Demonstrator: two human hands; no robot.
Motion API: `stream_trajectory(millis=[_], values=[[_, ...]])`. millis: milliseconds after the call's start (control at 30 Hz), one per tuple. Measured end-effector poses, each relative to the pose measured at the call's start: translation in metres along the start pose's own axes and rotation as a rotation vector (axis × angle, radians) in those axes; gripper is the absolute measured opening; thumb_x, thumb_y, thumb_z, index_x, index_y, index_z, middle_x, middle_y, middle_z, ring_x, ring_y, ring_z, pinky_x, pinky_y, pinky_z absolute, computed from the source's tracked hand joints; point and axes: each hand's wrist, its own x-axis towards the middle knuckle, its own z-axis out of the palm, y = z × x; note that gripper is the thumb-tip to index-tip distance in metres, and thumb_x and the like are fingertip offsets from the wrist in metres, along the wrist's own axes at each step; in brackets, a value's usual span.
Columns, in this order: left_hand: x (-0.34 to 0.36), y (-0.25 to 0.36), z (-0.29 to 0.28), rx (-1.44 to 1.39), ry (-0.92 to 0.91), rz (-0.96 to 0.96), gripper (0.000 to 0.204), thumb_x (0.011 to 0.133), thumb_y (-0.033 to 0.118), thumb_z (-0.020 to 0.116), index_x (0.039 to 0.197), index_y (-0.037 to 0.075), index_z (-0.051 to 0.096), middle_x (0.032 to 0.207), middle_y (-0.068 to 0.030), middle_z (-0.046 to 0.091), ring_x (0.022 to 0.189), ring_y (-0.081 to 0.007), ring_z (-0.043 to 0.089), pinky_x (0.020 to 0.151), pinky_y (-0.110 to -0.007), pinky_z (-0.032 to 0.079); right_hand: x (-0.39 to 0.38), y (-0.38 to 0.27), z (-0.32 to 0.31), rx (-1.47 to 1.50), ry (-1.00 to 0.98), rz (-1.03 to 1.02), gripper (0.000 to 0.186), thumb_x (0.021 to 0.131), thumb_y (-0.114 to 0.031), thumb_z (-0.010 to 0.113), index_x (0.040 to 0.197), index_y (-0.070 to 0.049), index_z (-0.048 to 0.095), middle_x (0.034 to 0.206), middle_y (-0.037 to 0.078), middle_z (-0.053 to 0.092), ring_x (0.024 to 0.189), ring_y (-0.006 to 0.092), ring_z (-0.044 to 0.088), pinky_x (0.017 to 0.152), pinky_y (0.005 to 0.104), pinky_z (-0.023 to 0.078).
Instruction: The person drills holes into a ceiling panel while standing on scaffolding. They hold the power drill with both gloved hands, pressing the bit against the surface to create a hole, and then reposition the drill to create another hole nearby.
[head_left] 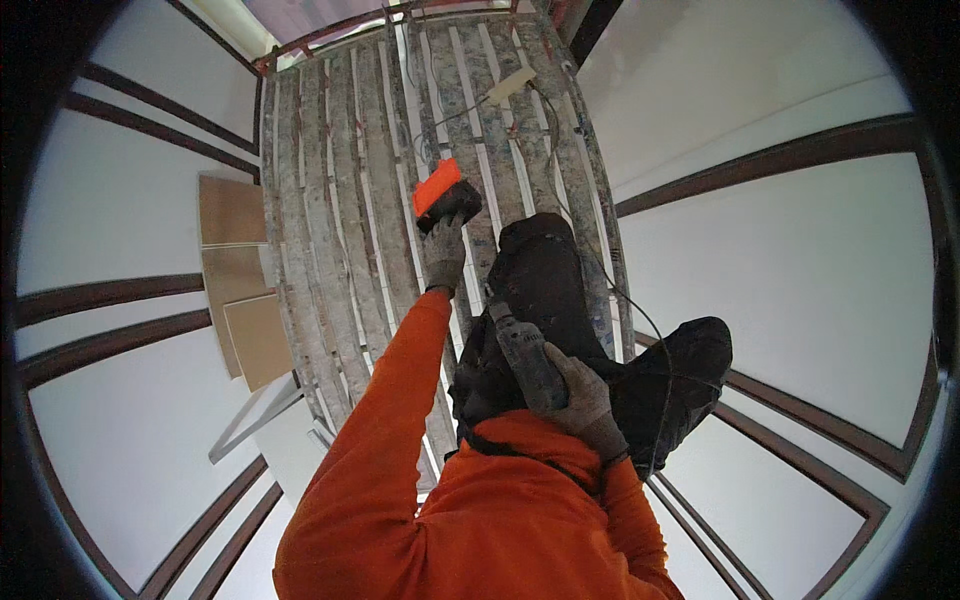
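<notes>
My left hand (443, 255), in a grey glove, reaches forward along the slatted platform (340, 180), its fingers closed on the black part of an orange-and-black item (440, 190); what exactly that item is I cannot make out. My right hand (582, 405), also gloved, grips a dark grey power tool (525, 355) over my lap, the tool's narrow front pointing up and away from me. My dark-trousered legs (540, 260) are bent on the platform, and a thin cord (655, 330) runs down past the right knee.
A pale strip-shaped object (510, 87) with cables lies at the platform's far end, near a red railing (330, 37). Tan boards (255, 340) and a pale metal bar (250, 430) are at the left. White panels (760, 270) with brown trim flank both sides.
</notes>
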Motion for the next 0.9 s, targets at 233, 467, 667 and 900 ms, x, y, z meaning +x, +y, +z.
stream_trajectory(millis=[233, 467, 667, 900], values=[[0.038, 0.009, 0.040, -0.013, -0.187, 0.107, 0.036, 0.097, 0.017, 0.052, 0.131, 0.011, 0.062, 0.119, -0.0190, 0.065, 0.106, -0.0389, 0.064, 0.092, -0.054, 0.049, 0.001, 0.003, -0.001, -0.018, 0.000, 0.034, 0.098, 0.072, -0.049, 0.084, 0.155, -0.017, 0.043, 0.118, 0.016, 0.064, 0.109, 0.0373, 0.065, 0.095, 0.0478, 0.053], [0.062, -0.042, 0.078, 0.060, -0.111, 0.008, 0.038, 0.102, 0.039, 0.051, 0.123, 0.010, 0.064, 0.107, -0.0185, 0.067, 0.097, -0.0387, 0.069, 0.081, -0.057, 0.054, 0.011, -0.012, -0.010, 0.050, -0.054, 0.001, 0.096, 0.073, -0.049, 0.083, 0.154, -0.016, 0.046, 0.113, 0.017, 0.065, 0.104, 0.0380, 0.066, 0.090, 0.0482, 0.054], [0.098, 0.043, 0.102, -0.119, -0.487, -0.366, 0.053, 0.088, 0.053, 0.067, 0.117, 0.009, 0.070, 0.111, -0.0174, 0.074, 0.104, -0.0387, 0.071, 0.092, -0.049, 0.054, 0.002, 0.007, -0.011, 0.032, 0.002, 0.080, 0.093, 0.075, -0.048, 0.082, 0.154, -0.015, 0.046, 0.110, 0.017, 0.065, 0.101, 0.0380, 0.066, 0.089, 0.0489, 0.053], [0.112, 0.003, 0.141, 0.003, -0.436, -0.534, 0.069, 0.097, 0.048, 0.056, 0.158, 0.019, 0.039, 0.156, -0.0091, 0.049, 0.138, -0.0329, 0.051, 0.110, -0.044, 0.043, 0.008, 0.001, -0.014, 0.064, -0.018, 0.021, 0.093, 0.075, -0.048, 0.082, 0.154, -0.015, 0.045, 0.112, 0.016, 0.066, 0.103, 0.0373, 0.065, 0.092, 0.0488, 0.053]])
